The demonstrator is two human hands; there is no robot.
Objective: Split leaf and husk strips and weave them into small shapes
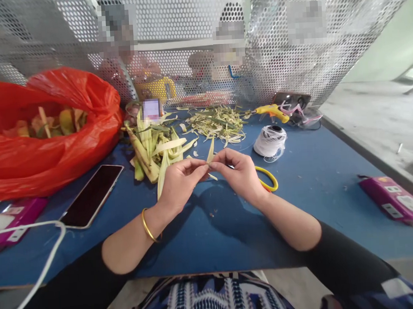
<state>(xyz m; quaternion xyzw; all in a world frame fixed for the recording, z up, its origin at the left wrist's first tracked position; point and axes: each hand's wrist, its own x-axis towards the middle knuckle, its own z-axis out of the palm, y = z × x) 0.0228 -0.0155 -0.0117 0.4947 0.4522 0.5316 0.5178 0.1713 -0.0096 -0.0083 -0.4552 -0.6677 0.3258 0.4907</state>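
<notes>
My left hand (180,181) and my right hand (238,173) meet above the middle of the table. Fingertips of both pinch the base of a small, pale green strip of corn husk (210,152), whose pointed end sticks up. A gold bangle (148,226) circles my left wrist. Partly hidden behind my right hand is a pair of scissors with a yellow handle loop (272,182). Just beyond my left hand lies a heap of corn husks (147,153). Thin husk trimmings (220,122) are piled farther back.
A white thread spool (268,142) and a yellow glue gun (275,112) stand at the back right. A red plastic bag (96,102) and a phone (93,196) are at left. Purple power strip (395,197) at right. A perforated metal screen (179,22) borders the back; people sit behind it.
</notes>
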